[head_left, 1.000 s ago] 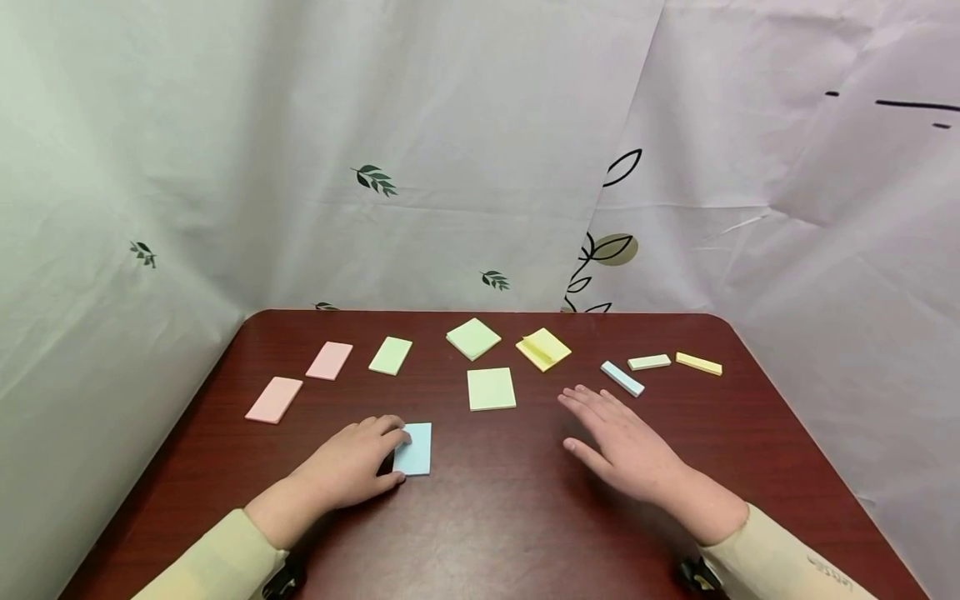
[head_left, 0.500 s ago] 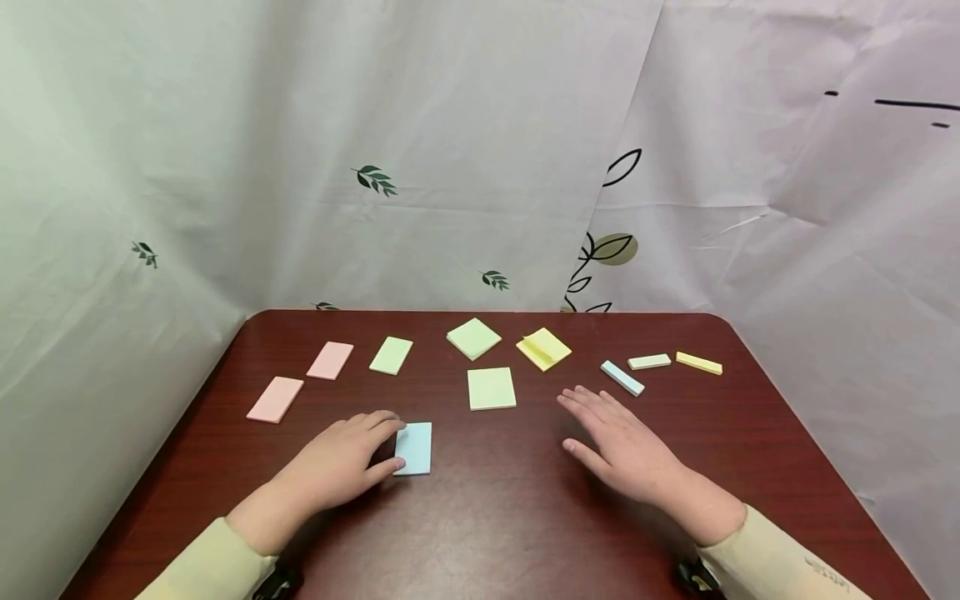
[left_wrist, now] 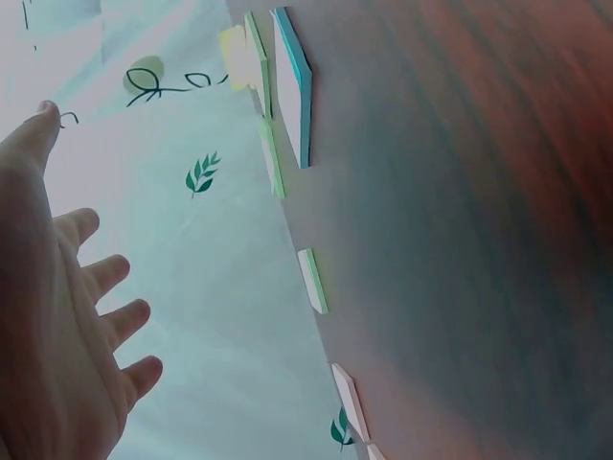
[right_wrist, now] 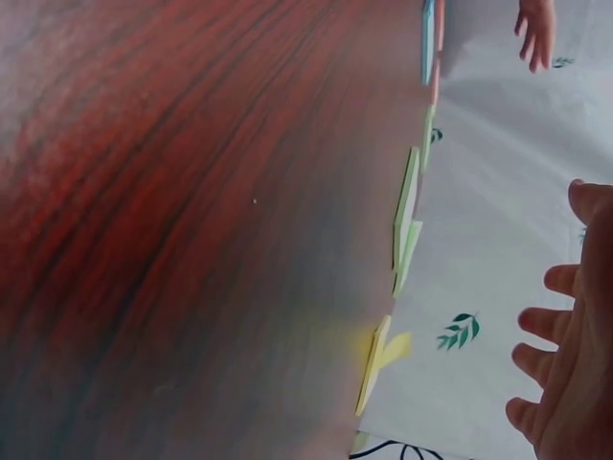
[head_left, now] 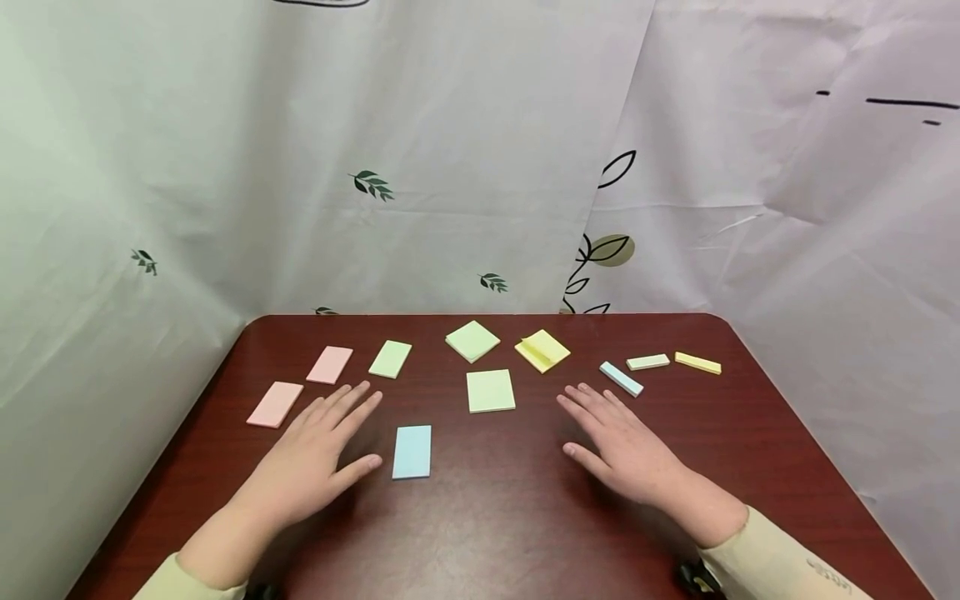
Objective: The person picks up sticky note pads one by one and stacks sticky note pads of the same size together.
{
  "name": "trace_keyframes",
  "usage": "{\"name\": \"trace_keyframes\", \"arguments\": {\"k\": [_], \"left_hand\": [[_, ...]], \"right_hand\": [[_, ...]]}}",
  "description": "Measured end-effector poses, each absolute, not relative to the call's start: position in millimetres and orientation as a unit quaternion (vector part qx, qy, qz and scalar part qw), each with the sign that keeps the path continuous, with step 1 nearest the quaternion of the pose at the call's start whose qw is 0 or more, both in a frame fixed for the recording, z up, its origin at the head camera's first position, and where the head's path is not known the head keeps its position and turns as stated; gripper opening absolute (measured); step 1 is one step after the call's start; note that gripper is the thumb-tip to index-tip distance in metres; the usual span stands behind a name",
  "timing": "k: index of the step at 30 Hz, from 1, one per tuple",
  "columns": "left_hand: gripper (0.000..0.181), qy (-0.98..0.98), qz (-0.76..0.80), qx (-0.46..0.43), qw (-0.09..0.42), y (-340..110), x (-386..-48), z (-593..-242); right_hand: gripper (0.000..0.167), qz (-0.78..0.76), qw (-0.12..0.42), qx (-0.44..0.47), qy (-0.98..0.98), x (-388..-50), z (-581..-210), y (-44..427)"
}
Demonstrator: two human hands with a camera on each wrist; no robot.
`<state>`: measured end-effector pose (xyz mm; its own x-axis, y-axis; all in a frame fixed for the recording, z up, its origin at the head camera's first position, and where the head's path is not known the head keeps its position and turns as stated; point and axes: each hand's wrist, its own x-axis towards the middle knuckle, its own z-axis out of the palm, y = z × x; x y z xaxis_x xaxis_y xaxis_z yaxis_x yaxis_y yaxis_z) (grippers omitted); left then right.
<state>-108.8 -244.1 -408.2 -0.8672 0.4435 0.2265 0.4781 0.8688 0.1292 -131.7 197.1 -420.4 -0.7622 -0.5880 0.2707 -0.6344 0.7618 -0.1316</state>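
A light blue sticky note pad (head_left: 412, 452) lies flat on the dark red table, just right of my left hand (head_left: 311, 454). That hand's fingers are spread and straight, apart from the pad and holding nothing. In the left wrist view the same hand's fingers (left_wrist: 139, 321) point away from the pads. My right hand (head_left: 618, 446) lies palm down with extended fingers, nearest to a narrow blue sticky note strip pad (head_left: 621, 379), without touching it. A pale green square pad (head_left: 491, 391) sits between the two hands, farther back.
Two pink pads (head_left: 275, 405) and a small green pad (head_left: 390, 359) lie at the left. Toward the back are a turned green square pad (head_left: 472, 341) and a yellow pad (head_left: 542, 350) with a lifted sheet. Pale green (head_left: 648, 362) and yellow (head_left: 698, 362) strip pads lie right.
My left hand has let go of the blue sticky note pad and drawn back to the left, its fingers now straightened. The pad stays in place. My right hand has not moved.
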Motion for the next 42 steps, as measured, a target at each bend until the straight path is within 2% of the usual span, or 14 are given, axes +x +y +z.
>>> {"name": "trace_keyframes", "arguments": {"k": [12, 23, 28, 36, 42], "left_hand": [[0.077, -0.958, -0.095, -0.247, 0.106, -246.8, -101.0, -414.9], [0.078, -0.959, -0.093, -0.244, 0.106, -248.2, -99.5, -421.6], [0.078, -0.961, -0.092, -0.24, 0.102, -249.8, -99.1, -423.1], [0.078, -0.963, -0.088, -0.234, 0.101, -252.6, -97.4, -422.1], [0.078, -0.964, -0.089, -0.232, 0.099, -252.7, -95.0, -420.7]], "right_hand": [[0.066, 0.106, 0.113, 0.328, -0.932, -132.2, -420.6, 197.7], [0.064, 0.154, 0.076, 0.323, -0.931, -135.3, -422.0, 184.9], [0.058, 0.155, 0.052, 0.322, -0.932, -142.0, -422.4, 167.7], [0.043, 0.123, 0.026, 0.383, -0.915, -156.7, -425.8, 122.3], [0.041, 0.093, -0.003, 0.411, -0.907, -165.5, -431.3, 86.5]]}}
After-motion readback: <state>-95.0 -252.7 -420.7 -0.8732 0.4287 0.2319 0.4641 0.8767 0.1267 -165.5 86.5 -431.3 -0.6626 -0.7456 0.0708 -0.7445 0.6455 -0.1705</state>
